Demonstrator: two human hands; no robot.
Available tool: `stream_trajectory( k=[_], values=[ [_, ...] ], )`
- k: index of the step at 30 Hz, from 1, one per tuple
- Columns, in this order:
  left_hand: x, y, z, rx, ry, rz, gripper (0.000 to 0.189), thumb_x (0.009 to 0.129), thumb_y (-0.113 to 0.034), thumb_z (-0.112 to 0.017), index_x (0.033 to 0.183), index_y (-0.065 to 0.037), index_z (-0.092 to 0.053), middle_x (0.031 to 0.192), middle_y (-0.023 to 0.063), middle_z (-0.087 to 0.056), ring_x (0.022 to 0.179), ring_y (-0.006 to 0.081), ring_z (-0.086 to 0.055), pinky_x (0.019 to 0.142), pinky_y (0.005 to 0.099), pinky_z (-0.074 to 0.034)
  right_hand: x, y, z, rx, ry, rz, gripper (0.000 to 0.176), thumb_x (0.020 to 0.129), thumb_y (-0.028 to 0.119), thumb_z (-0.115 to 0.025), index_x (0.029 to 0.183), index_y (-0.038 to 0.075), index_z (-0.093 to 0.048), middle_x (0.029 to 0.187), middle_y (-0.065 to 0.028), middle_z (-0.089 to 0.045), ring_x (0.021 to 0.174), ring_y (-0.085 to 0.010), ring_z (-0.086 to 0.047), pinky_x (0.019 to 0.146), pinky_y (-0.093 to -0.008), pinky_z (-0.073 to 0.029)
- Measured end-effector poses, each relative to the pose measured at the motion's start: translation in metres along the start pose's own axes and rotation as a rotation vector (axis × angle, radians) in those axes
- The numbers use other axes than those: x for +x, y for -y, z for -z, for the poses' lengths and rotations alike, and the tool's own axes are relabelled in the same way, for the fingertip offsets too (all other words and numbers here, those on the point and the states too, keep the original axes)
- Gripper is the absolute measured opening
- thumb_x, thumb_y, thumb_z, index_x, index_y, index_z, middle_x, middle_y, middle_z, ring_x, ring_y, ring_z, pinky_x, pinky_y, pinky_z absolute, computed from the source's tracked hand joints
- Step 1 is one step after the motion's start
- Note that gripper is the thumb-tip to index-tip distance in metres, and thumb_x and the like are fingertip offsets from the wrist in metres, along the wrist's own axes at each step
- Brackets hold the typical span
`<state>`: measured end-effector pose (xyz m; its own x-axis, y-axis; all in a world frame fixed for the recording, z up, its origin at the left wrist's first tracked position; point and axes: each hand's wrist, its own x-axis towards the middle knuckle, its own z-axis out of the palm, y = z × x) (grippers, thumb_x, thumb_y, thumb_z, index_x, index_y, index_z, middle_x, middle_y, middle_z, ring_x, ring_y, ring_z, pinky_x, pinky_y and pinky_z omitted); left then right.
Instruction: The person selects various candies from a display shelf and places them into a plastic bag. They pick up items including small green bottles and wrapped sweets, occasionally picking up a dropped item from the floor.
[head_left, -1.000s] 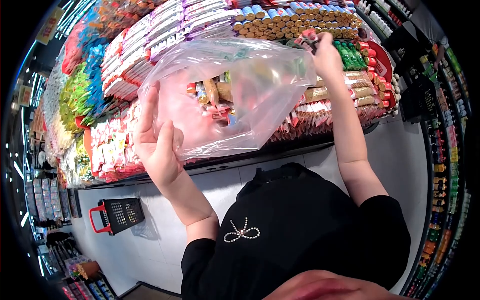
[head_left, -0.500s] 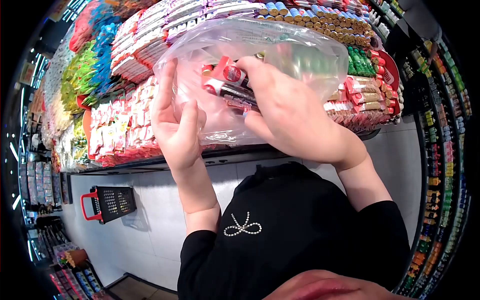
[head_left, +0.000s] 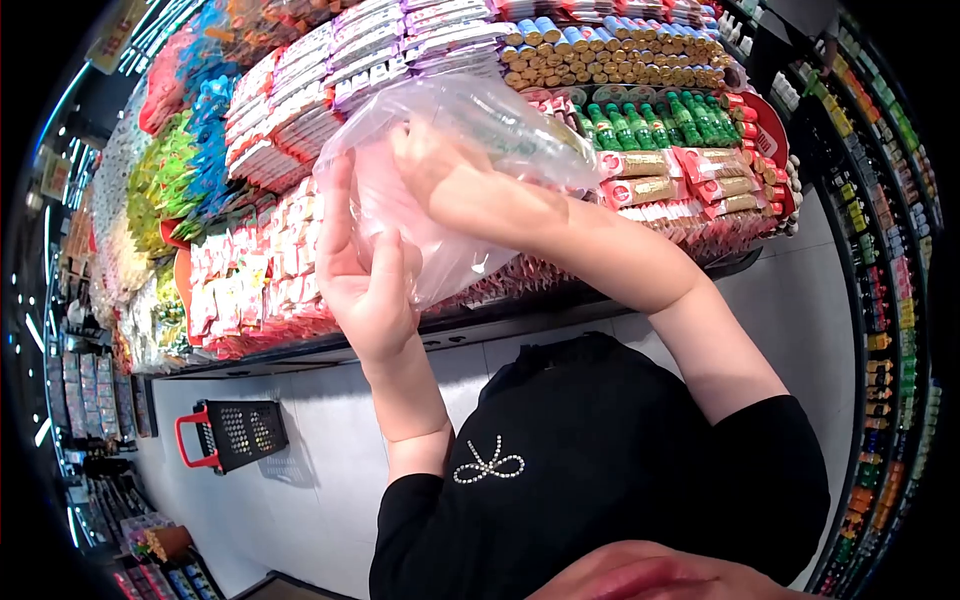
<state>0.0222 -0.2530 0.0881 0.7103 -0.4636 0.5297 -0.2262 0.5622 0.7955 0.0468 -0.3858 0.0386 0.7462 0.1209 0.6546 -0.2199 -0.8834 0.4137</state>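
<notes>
A clear plastic bag hangs over the front of the candy display, its film bunched and see-through. My left hand holds it from the near left side, thumb and forefinger stretched up along the film. Deep in the bag is my right hand, its fingers curled and partly blurred by the plastic; I cannot tell what they hold. The forearm enters from the bag's right side. Small red and white wrapped sweets lie beside my left hand.
Green bottle-shaped packs, gold-ended rolls and gold-and-red packets fill the display. Purple and white packs are stacked behind. A black basket with a red handle stands on the floor. Shelves line the right side.
My right hand has moved left and deeper into the bag. The red and black packets at its fingers are now out of sight. The bag has narrowed and sagged.
</notes>
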Motion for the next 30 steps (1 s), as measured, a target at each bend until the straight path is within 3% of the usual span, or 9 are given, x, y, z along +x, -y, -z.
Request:
stream_trajectory(
  k=[2, 3, 8, 14, 16, 20, 22, 24, 30],
  values=[
    [-0.002, 0.001, 0.000, 0.020, -0.065, -0.008, 0.053, 0.074, 0.011, -0.039, 0.126, 0.006, -0.028, 0.133, 0.0174, -0.027, 0.043, -0.0014, -0.032, 0.038, 0.0142, -0.023, -0.002, 0.004, 0.001, 0.219, -0.028, 0.095, 0.029, 0.069, 0.005, -0.052, 0.097, -0.003, -0.049, 0.087, -0.0172, -0.055, 0.080, -0.0264, -0.057, 0.065, -0.0322, -0.049],
    [-0.002, 0.002, 0.002, 0.037, -0.082, 0.001, 0.053, 0.074, 0.010, -0.039, 0.126, 0.007, -0.027, 0.133, 0.0179, -0.027, 0.043, -0.0014, -0.032, 0.038, 0.0143, -0.023, 0.003, -0.005, 0.026, 0.769, 0.292, -0.121, 0.029, 0.067, 0.005, -0.052, 0.094, -0.005, -0.049, 0.087, -0.0177, -0.055, 0.081, -0.0273, -0.056, 0.065, -0.0328, -0.048],
    [-0.003, 0.000, 0.004, 0.009, -0.036, -0.023, 0.054, 0.075, 0.011, -0.038, 0.127, 0.007, -0.025, 0.134, 0.0183, -0.026, 0.046, -0.0006, -0.036, 0.038, 0.0149, -0.025, -0.016, -0.023, 0.069, 0.570, 0.210, -0.003, 0.031, 0.066, 0.005, -0.052, 0.095, -0.006, -0.049, 0.085, -0.0170, -0.055, 0.081, -0.0295, -0.055, 0.066, -0.0331, -0.046],
    [0.002, 0.013, 0.010, 0.110, -0.087, -0.071, 0.056, 0.073, 0.011, -0.040, 0.127, 0.005, -0.027, 0.134, 0.0174, -0.026, 0.048, -0.0016, -0.037, 0.039, 0.0143, -0.024, -0.039, -0.062, 0.136, 1.055, 0.146, 0.291, 0.027, 0.069, 0.009, -0.057, 0.093, -0.002, -0.052, 0.078, -0.0099, -0.052, 0.069, -0.0218, -0.055, 0.057, -0.0311, -0.045],
    [0.000, 0.002, -0.005, 0.011, -0.129, -0.007, 0.057, 0.072, 0.010, -0.041, 0.127, 0.004, -0.027, 0.134, 0.0172, -0.026, 0.048, -0.0014, -0.037, 0.039, 0.0142, -0.024, -0.051, -0.080, 0.145, 1.160, -0.153, 0.320, 0.023, 0.068, 0.009, -0.062, 0.088, -0.001, -0.056, 0.080, -0.0098, -0.055, 0.069, -0.0211, -0.057, 0.055, -0.0293, -0.046],
    [0.000, 0.003, -0.003, 0.036, -0.113, -0.014, 0.058, 0.072, 0.010, -0.040, 0.128, 0.005, -0.026, 0.134, 0.0176, -0.025, 0.046, -0.0011, -0.036, 0.038, 0.0144, -0.023, -0.060, -0.124, 0.144, 0.955, -0.462, -0.066, 0.016, 0.069, 0.011, -0.061, 0.083, 0.003, -0.058, 0.074, -0.0076, -0.057, 0.064, -0.0196, -0.057, 0.052, -0.0263, -0.046],
    [0.000, 0.004, -0.004, 0.037, -0.122, -0.018, 0.058, 0.072, 0.011, -0.040, 0.128, 0.005, -0.025, 0.134, 0.0180, -0.025, 0.044, -0.0004, -0.036, 0.038, 0.0148, -0.023, -0.057, -0.148, 0.126, 0.929, -0.393, -0.330, 0.015, 0.069, 0.003, -0.060, 0.084, 0.001, -0.060, 0.080, -0.0083, -0.060, 0.068, -0.0151, -0.059, 0.057, -0.0253, -0.048],
    [-0.001, 0.004, -0.004, 0.029, -0.124, -0.019, 0.058, 0.072, 0.011, -0.040, 0.128, 0.006, -0.024, 0.134, 0.0182, -0.025, 0.043, 0.0000, -0.036, 0.037, 0.0150, -0.023, -0.048, -0.173, 0.088, 0.808, -0.351, -0.486, 0.015, 0.071, 0.007, -0.060, 0.086, 0.003, -0.059, 0.080, -0.0078, -0.060, 0.069, -0.0128, -0.059, 0.057, -0.0250, -0.048],
    [0.000, 0.004, -0.003, 0.047, -0.132, -0.010, 0.058, 0.072, 0.012, -0.039, 0.128, 0.006, -0.023, 0.135, 0.0184, -0.024, 0.043, 0.0010, -0.037, 0.038, 0.0155, -0.025, -0.025, -0.201, -0.043, 0.554, -0.116, -0.504, 0.025, 0.071, 0.017, -0.062, 0.091, 0.005, -0.053, 0.084, -0.0093, -0.053, 0.074, -0.0236, -0.054, 0.068, -0.0335, -0.044]
  ],
)
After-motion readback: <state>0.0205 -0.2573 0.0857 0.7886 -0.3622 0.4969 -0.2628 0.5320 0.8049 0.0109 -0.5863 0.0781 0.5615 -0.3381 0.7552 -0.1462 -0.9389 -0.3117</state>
